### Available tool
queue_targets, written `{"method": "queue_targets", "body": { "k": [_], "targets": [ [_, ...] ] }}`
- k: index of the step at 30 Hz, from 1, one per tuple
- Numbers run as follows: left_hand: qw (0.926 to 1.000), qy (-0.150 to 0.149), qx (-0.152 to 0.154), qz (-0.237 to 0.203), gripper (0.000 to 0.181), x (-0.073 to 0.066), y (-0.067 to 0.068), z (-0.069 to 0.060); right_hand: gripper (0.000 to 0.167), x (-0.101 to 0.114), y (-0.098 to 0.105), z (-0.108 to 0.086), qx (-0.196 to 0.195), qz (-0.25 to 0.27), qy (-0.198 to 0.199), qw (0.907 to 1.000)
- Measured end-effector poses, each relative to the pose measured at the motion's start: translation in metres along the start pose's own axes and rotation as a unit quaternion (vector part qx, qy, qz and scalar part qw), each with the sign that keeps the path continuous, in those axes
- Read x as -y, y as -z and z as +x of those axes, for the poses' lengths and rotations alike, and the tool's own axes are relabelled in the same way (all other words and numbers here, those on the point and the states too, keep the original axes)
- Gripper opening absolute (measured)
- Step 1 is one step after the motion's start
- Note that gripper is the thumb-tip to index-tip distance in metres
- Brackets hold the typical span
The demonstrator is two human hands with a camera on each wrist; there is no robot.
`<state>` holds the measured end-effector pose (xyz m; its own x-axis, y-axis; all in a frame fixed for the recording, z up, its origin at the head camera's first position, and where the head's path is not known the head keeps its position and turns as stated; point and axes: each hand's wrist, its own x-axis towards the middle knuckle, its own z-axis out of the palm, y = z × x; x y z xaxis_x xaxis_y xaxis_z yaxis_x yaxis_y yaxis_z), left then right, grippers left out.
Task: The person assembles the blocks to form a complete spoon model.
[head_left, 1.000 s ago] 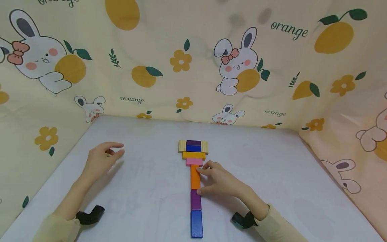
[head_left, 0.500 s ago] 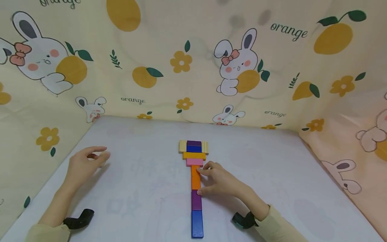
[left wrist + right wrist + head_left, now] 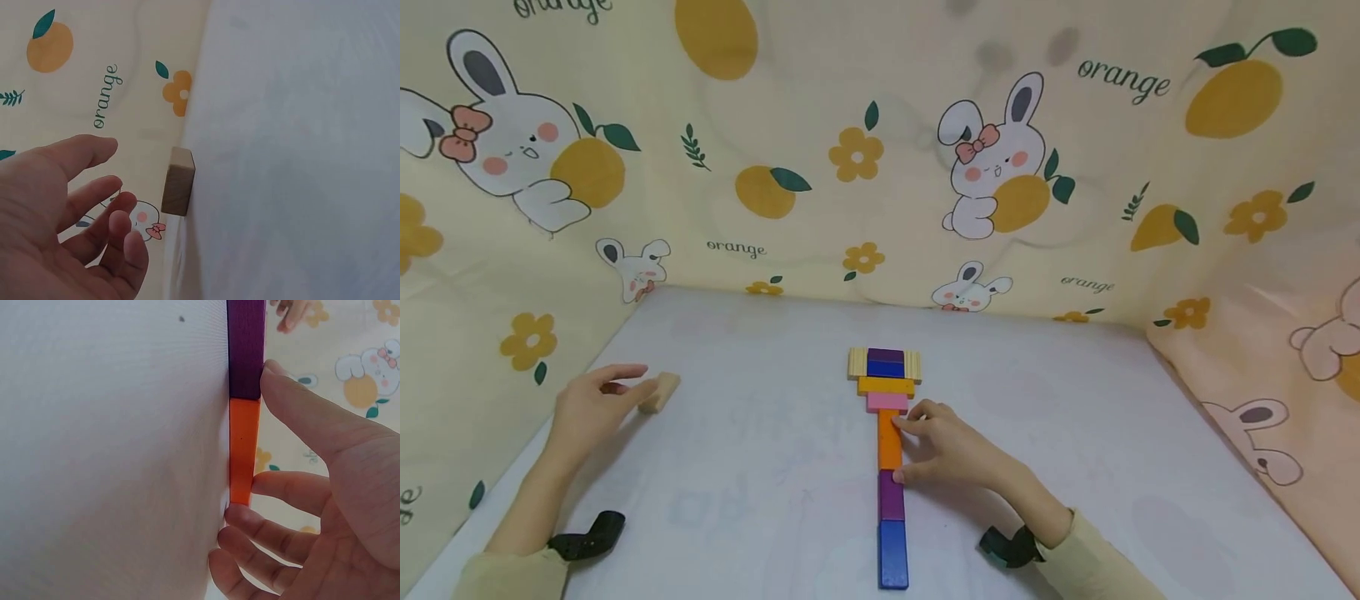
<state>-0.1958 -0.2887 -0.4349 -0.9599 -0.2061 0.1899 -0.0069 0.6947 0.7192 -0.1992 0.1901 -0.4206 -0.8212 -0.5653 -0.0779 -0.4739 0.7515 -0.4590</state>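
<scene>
A column of coloured blocks lies on the white table in the head view: an orange block point(image 3: 890, 439), a purple block point(image 3: 891, 495) and a blue block point(image 3: 892, 554). My right hand point(image 3: 951, 446) rests against its right side. In the right wrist view the thumb touches the purple block point(image 3: 245, 350) and the index finger touches the orange block point(image 3: 244, 450). My left hand point(image 3: 591, 412) hovers at the left, fingers loosely bent and holding nothing. A plain wooden block point(image 3: 660, 392) is just beyond its fingertips; the left wrist view shows this wooden block point(image 3: 179, 181) apart from the hand.
Above the orange block lie a pink block point(image 3: 887, 402), a yellow block point(image 3: 886, 386), and a blue block point(image 3: 885, 368) and purple block point(image 3: 886, 355) between pale striped pieces point(image 3: 857, 362). A printed curtain point(image 3: 820, 100) surrounds the table point(image 3: 760, 500) at back and sides.
My left hand has moved left and slightly down. The plain wooden block now shows beside its fingertips, where none was visible before. The right hand and the column stay in place.
</scene>
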Motion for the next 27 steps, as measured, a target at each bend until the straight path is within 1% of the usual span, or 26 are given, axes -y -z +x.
{"method": "queue_targets", "body": {
  "k": [2,5,12,15,20,24,27],
  "targets": [
    [1.0000,0.007,0.005,-0.003,0.057,0.000,0.000,0.001,0.078,0.000,0.001,0.001,-0.001,0.000,-0.002,1.0000],
    [0.9999,0.006,0.012,-0.003,0.058,0.001,0.000,0.002,0.078,-0.001,0.002,0.002,-0.001,0.004,-0.004,1.0000],
    [0.9991,-0.010,0.042,-0.004,0.063,0.004,0.002,0.002,0.078,-0.002,0.001,0.002,0.000,0.005,-0.005,1.0000],
    [0.9982,-0.015,0.057,0.004,0.065,0.006,0.003,0.002,0.079,-0.003,0.000,0.002,0.000,0.007,-0.005,1.0000],
    [0.9960,-0.030,0.082,0.016,0.068,0.010,0.000,0.003,0.079,-0.004,-0.002,0.001,0.000,0.010,-0.004,0.9999],
    [0.9960,-0.035,0.077,0.029,0.063,0.015,-0.001,0.004,0.079,-0.004,-0.001,0.001,-0.001,0.012,-0.004,0.9999],
    [0.9963,-0.034,0.072,0.030,0.059,0.018,-0.001,0.004,0.079,-0.003,-0.001,0.001,0.000,0.011,-0.007,0.9999]
  ]
}}
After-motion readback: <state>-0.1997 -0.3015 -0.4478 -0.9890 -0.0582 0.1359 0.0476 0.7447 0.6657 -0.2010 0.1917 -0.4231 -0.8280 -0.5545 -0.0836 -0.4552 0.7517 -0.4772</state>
